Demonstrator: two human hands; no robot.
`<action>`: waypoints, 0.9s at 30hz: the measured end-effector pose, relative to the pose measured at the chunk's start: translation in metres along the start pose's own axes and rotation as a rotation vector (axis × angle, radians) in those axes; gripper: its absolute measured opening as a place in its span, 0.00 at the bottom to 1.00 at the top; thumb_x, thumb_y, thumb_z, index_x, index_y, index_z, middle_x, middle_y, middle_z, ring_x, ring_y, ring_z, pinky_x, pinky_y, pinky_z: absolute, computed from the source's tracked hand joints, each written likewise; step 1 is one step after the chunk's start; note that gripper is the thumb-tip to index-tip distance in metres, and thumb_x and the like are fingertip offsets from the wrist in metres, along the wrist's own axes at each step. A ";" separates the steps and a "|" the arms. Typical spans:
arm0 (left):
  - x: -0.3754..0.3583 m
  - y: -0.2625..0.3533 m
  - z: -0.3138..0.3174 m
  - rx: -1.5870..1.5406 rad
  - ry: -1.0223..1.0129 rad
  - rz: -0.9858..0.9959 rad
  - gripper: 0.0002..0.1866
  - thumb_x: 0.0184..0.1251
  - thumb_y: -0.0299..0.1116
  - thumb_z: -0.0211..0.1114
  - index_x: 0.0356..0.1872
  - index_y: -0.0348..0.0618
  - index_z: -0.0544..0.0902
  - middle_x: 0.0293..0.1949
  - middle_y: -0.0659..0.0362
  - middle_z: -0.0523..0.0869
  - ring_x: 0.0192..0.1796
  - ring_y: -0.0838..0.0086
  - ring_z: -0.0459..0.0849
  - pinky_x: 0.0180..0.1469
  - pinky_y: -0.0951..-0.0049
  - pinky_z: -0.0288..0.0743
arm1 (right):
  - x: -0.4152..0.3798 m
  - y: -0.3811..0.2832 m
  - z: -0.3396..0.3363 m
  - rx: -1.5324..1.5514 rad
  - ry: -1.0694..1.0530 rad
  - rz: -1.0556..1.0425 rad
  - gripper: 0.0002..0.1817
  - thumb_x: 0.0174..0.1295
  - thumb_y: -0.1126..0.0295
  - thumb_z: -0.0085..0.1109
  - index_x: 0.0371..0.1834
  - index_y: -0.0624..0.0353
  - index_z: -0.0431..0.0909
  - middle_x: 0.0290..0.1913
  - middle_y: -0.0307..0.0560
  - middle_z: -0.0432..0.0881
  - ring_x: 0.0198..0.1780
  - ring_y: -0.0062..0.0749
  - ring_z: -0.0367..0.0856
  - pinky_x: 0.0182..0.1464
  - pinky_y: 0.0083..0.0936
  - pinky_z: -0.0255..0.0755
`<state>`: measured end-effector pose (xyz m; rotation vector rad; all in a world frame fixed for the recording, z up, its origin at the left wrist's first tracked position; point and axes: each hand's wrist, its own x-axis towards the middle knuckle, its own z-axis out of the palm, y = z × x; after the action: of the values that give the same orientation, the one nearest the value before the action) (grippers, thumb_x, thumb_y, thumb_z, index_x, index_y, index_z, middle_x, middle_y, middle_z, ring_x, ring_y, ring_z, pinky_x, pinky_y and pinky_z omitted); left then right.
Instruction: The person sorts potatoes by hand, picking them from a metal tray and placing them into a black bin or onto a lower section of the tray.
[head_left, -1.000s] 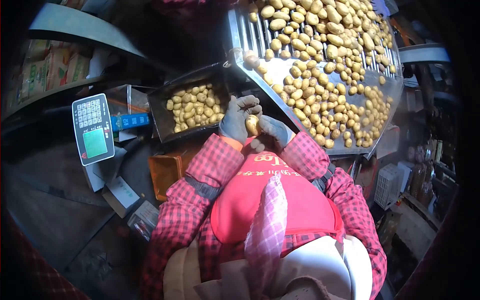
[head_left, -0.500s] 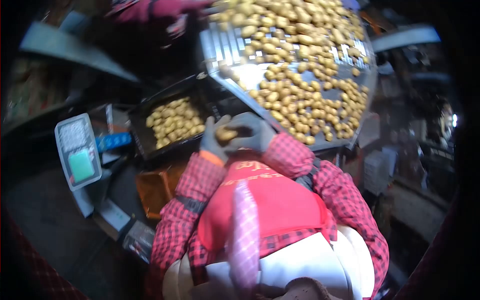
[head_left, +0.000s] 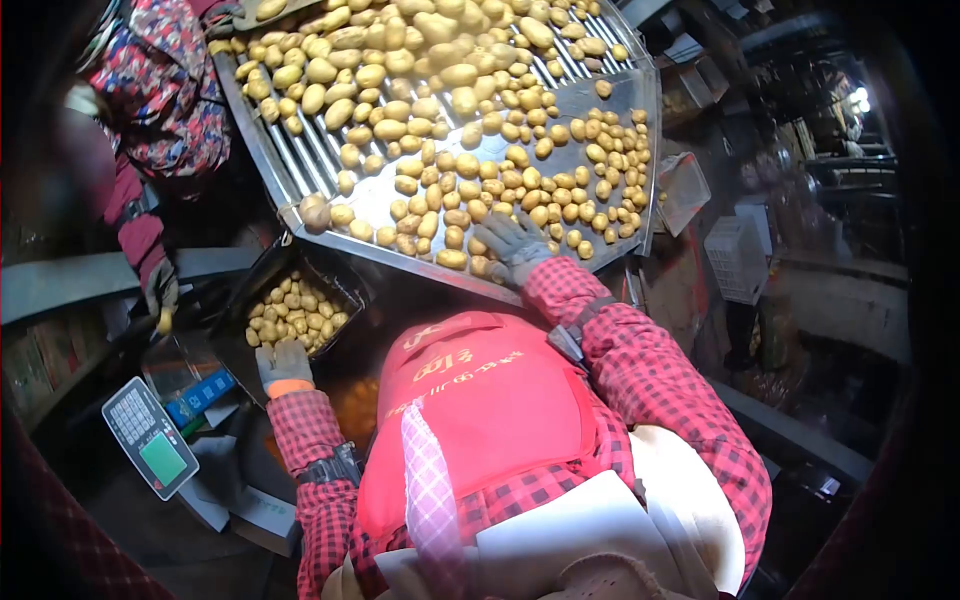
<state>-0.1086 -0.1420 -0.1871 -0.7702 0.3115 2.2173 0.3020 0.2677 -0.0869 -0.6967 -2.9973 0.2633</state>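
Note:
My left hand (head_left: 284, 366), in a grey glove, rests at the near rim of a black crate (head_left: 352, 283). Its fingers are stretched out beside the potatoes (head_left: 296, 311) heaped inside. On the metal sorting table (head_left: 292, 192) lie many loose potatoes (head_left: 470, 168). My right hand (head_left: 512, 243), also gloved, is over the table's near edge, fingers spread against several small potatoes. Nothing is visibly gripped by either hand, though my left fingertips are partly hard to make out.
A scale display (head_left: 152, 438) with a green screen stands at the lower left. Another person (head_left: 160, 90) in a patterned top is at the upper left, one gloved hand (head_left: 162, 292) hanging low. A white plastic basket (head_left: 737, 260) is at the right.
My hands were together before my chest around a potato. They have parted, left to the crate and right onto the table, and that potato is no longer between them. The view has shifted.

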 end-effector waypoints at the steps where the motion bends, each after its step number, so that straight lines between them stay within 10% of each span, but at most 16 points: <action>1: 0.012 0.005 -0.015 -0.244 -0.131 -0.213 0.23 0.77 0.50 0.54 0.65 0.51 0.73 0.68 0.56 0.73 0.69 0.57 0.70 0.73 0.49 0.63 | -0.012 0.015 -0.007 0.095 -0.006 0.029 0.36 0.55 0.53 0.67 0.68 0.49 0.69 0.70 0.47 0.69 0.72 0.48 0.67 0.71 0.50 0.60; 2: 0.025 -0.004 -0.025 -0.368 -0.253 -0.413 0.24 0.78 0.51 0.52 0.67 0.52 0.73 0.70 0.57 0.72 0.71 0.56 0.68 0.75 0.48 0.61 | -0.020 0.029 -0.021 0.188 -0.008 0.054 0.36 0.53 0.56 0.69 0.67 0.50 0.70 0.68 0.48 0.70 0.69 0.50 0.69 0.69 0.48 0.63; 5: 0.003 -0.088 0.036 0.520 -0.661 -0.308 0.21 0.81 0.49 0.48 0.64 0.51 0.77 0.68 0.61 0.76 0.71 0.62 0.72 0.73 0.51 0.67 | -0.021 0.077 -0.054 0.202 -0.075 0.342 0.27 0.51 0.66 0.69 0.56 0.56 0.73 0.59 0.56 0.75 0.58 0.55 0.76 0.61 0.42 0.72; 8: -0.018 -0.140 0.078 0.598 0.059 -0.043 0.23 0.80 0.54 0.50 0.54 0.50 0.85 0.63 0.59 0.83 0.69 0.60 0.77 0.72 0.50 0.69 | -0.038 0.150 -0.059 0.056 0.249 0.763 0.28 0.56 0.61 0.69 0.59 0.58 0.76 0.61 0.57 0.77 0.63 0.55 0.74 0.66 0.40 0.70; 9: -0.015 -0.142 0.079 0.601 -0.028 -0.104 0.22 0.78 0.53 0.55 0.57 0.50 0.84 0.62 0.58 0.84 0.68 0.60 0.77 0.70 0.50 0.71 | -0.048 0.180 -0.044 0.058 0.401 0.830 0.32 0.56 0.56 0.69 0.63 0.57 0.76 0.64 0.57 0.77 0.67 0.52 0.73 0.68 0.40 0.68; 12: -0.023 -0.180 0.116 0.719 0.109 -0.037 0.22 0.75 0.52 0.60 0.58 0.50 0.83 0.62 0.56 0.83 0.67 0.59 0.78 0.68 0.50 0.74 | -0.041 0.236 -0.014 -0.092 0.027 1.131 0.39 0.60 0.44 0.63 0.70 0.56 0.72 0.70 0.56 0.74 0.72 0.49 0.70 0.72 0.41 0.65; 15: -0.027 -0.211 0.148 0.743 0.180 -0.082 0.21 0.73 0.49 0.65 0.59 0.50 0.82 0.63 0.55 0.81 0.65 0.60 0.78 0.66 0.52 0.76 | -0.028 0.168 -0.036 -0.248 -0.034 0.783 0.36 0.65 0.37 0.53 0.66 0.52 0.77 0.69 0.55 0.75 0.67 0.50 0.74 0.71 0.42 0.66; 19: -0.033 -0.243 0.170 0.813 0.246 -0.051 0.21 0.72 0.48 0.67 0.59 0.50 0.82 0.63 0.56 0.81 0.64 0.61 0.79 0.65 0.53 0.78 | 0.007 0.184 -0.094 0.243 -0.297 0.871 0.32 0.64 0.39 0.57 0.61 0.50 0.80 0.61 0.57 0.81 0.58 0.54 0.81 0.66 0.46 0.70; 21: -0.036 -0.256 0.178 0.829 0.281 -0.028 0.23 0.76 0.49 0.61 0.64 0.46 0.78 0.63 0.54 0.81 0.62 0.60 0.81 0.62 0.52 0.80 | 0.008 0.239 -0.064 0.300 0.267 0.779 0.31 0.62 0.40 0.60 0.58 0.52 0.81 0.54 0.59 0.84 0.53 0.57 0.84 0.62 0.49 0.72; 25: -0.046 -0.291 0.188 0.988 0.209 -0.045 0.29 0.69 0.52 0.68 0.65 0.47 0.77 0.65 0.54 0.77 0.63 0.59 0.79 0.64 0.54 0.77 | 0.039 0.306 -0.106 0.186 -0.068 0.885 0.41 0.64 0.37 0.57 0.74 0.52 0.67 0.70 0.56 0.73 0.70 0.53 0.72 0.71 0.49 0.62; 27: -0.048 -0.302 0.188 1.018 0.250 -0.055 0.30 0.70 0.52 0.67 0.66 0.46 0.76 0.65 0.53 0.77 0.63 0.59 0.79 0.64 0.55 0.78 | 0.029 0.306 -0.042 -0.124 0.090 0.845 0.42 0.64 0.37 0.57 0.76 0.48 0.64 0.76 0.50 0.64 0.79 0.46 0.57 0.77 0.51 0.50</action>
<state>0.0559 0.1191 -0.0044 -0.4486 1.3752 1.5741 0.4125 0.5570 -0.0993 -1.8879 -2.4646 0.0633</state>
